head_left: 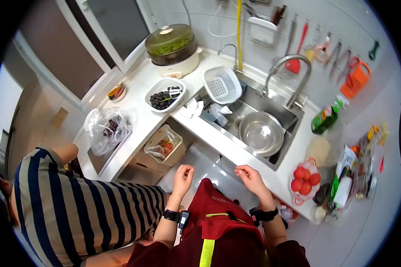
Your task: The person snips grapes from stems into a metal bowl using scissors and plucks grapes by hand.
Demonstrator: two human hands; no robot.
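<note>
The fingers [189, 170] of the left hand [182, 178] are loosely curled and released, and those of the right hand [251, 177], half bent, are released too; both hands hover apart above the floor in front of the surface [136, 97]. At ten o'clock from them, just beyond the left hand, a beige bin [173, 158] holds a plastic liner and scraps. Between one and two o'clock, a steel pot [259, 133] sits in the sink [259, 101], below the curved tap [304, 82]. A white colander [223, 84] stands at twelve o'clock, by the sink's far-left corner. At eleven, a white basket [173, 107] carries dark grapes [162, 99], with a lidded cooker [173, 49] of greens behind. Red round fruits [305, 184] lie at three o'clock, a green bottle [323, 119] at two. Another person [89, 204] in stripes is between eight and nine.
</note>
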